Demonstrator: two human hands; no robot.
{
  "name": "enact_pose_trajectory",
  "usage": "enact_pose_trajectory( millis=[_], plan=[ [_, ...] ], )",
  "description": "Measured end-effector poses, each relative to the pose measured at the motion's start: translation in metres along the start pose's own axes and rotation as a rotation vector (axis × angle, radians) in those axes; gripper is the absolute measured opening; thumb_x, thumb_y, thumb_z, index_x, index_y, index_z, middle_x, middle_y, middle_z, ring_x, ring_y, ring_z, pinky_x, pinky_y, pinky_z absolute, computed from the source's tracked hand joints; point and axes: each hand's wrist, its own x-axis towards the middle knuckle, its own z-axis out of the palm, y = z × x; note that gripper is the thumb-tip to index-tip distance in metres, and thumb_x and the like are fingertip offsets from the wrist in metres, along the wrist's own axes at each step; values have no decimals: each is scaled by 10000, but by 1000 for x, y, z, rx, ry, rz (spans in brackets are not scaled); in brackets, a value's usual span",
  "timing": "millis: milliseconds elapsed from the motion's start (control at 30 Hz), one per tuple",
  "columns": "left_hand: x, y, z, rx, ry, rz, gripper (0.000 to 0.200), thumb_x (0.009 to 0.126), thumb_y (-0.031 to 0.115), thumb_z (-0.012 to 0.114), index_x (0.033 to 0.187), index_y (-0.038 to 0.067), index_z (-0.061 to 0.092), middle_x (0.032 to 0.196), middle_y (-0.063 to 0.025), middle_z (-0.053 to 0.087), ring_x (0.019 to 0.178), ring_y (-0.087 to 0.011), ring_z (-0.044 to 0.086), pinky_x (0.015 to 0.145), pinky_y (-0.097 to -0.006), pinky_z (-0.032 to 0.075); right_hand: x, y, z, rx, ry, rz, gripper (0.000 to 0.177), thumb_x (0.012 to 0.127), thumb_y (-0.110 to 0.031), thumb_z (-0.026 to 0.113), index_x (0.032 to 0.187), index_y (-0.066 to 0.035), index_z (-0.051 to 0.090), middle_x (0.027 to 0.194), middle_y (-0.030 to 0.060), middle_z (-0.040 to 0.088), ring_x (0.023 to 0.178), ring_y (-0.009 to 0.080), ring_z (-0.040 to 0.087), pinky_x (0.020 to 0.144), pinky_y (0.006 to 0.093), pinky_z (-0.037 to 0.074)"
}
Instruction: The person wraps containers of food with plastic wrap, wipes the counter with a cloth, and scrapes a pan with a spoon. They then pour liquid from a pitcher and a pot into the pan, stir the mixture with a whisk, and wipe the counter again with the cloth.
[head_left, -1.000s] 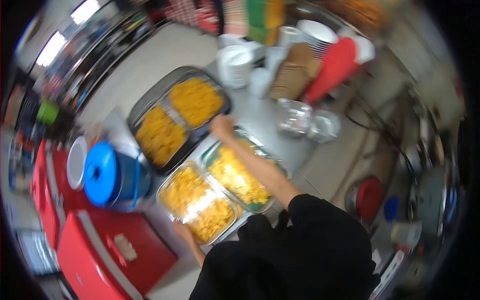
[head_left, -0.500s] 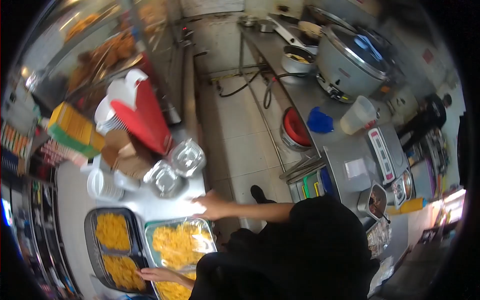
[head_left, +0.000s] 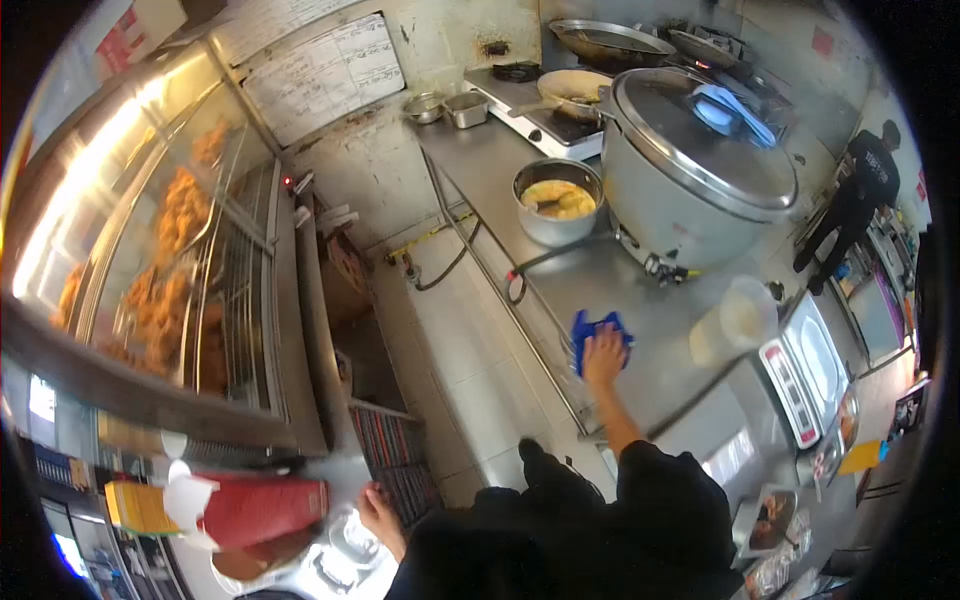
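The right hand lay on top of a blue cloth. The fingers pointed away from the person and looked flat. I could not tell if they were gripping the cloth or just pressing on it.

The blue cloth sat on a long steel counter on the right side. It was very close to the counter's left edge, the edge that ran along the floor. There was a bare patch of counter around the cloth. Farther away stood a bowl with yellow food in it, and just right of the bowl a big pot with a lid on. A black cable ran across the counter between the bowl and the cloth. To the right of the cloth stood a plastic jug, and next to that, nearer, was a scale.

The floor made a narrow open path between the counter and a glass case on the left, which held fried food.

The left hand was low and near, on the left, just beside a foil cup and close to a red box. It was too small to tell if it was open or closed.

Another person stood far off on the right.
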Motion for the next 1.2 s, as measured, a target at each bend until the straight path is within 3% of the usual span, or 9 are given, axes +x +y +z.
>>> enact_pose_trajectory(
  millis=[67, 233, 700, 800, 900, 1033, 1100, 1167, 1200],
  plan=[
    [33, 29, 42, -16, -57, 32, 301, 869, 259, 444, 942, -19, 533, 844, -73, 559, 708, -113, 506, 622, -218, 419, 22, -64, -23, 212, -448, 22, 322, 793, -288, 509, 1039, -81, 517, 1175, 98, 444, 1135, 306, 331, 874, 481, 273],
    [138, 60, 111, -76, -167, 39, 286, 865, 250, 457, 951, -13, 530, 850, -63, 559, 748, -111, 507, 650, -228, 417, 83, -217, 17, 825, -140, -119, 220, 788, -214, 548, 916, -41, 501, 811, 155, 589, 701, 341, 567, 616, 382, 442],
    [477, 95, 298, 106, -476, -38, 294, 871, 258, 443, 947, -15, 519, 791, -68, 554, 682, -100, 496, 601, -231, 416, 451, -330, 284, 196, -74, -162, 426, 823, -346, 435, 1211, -174, 400, 1300, 111, 300, 1185, 310, 290, 961, 481, 217],
    [527, 36, 330, 74, -501, -37, 284, 868, 257, 451, 931, -11, 522, 789, -64, 553, 689, -99, 497, 606, -232, 416, 520, -298, 316, -83, -52, 161, 457, 840, -334, 385, 1261, -171, 315, 1295, 181, 289, 1215, 319, 241, 969, 479, 201],
    [557, -7, 322, 31, -549, -44, 271, 864, 255, 463, 907, -5, 528, 786, -59, 551, 699, -98, 498, 614, -233, 417, 496, -277, 302, -170, 43, 511, 503, 832, -320, 408, 1278, -126, 278, 1304, 245, 225, 1223, 377, 189, 969, 499, 177],
    [566, 123, 434, 260, -914, 101, 275, 889, 217, 396, 923, -26, 522, 829, -71, 557, 774, -139, 524, 679, -260, 427, 391, -307, 251, -122, -40, 529, 619, 816, -313, 437, 1320, -94, 153, 1293, 315, 141, 1202, 465, 133, 953, 546, 157],
    [555, 173, 508, 64, -1094, 57, 305, 892, 267, 371, 981, 9, 507, 899, -47, 553, 813, -132, 518, 674, -250, 410, 371, -322, 219, -143, -197, 475, 493, 824, -305, 429, 1233, -47, 333, 1196, 289, 351, 1133, 413, 325, 905, 503, 277],
    [522, 229, 586, -69, -1275, 55, 319, 888, 289, 380, 1028, 27, 497, 913, -41, 549, 832, -134, 515, 702, -248, 405, 393, -302, 166, 343, -461, 502, 291, 828, -266, 450, 954, -18, 535, 889, 237, 547, 898, 310, 541, 747, 408, 417],
    [502, 253, 619, -127, -1339, 18, 308, 883, 259, 407, 1034, 5, 496, 867, -56, 549, 822, -141, 519, 742, -255, 415, 413, -308, 121, 457, -94, 604, 266, 840, -232, 437, 727, -21, 552, 633, 164, 550, 604, 281, 570, 569, 388, 435]
  ],
)
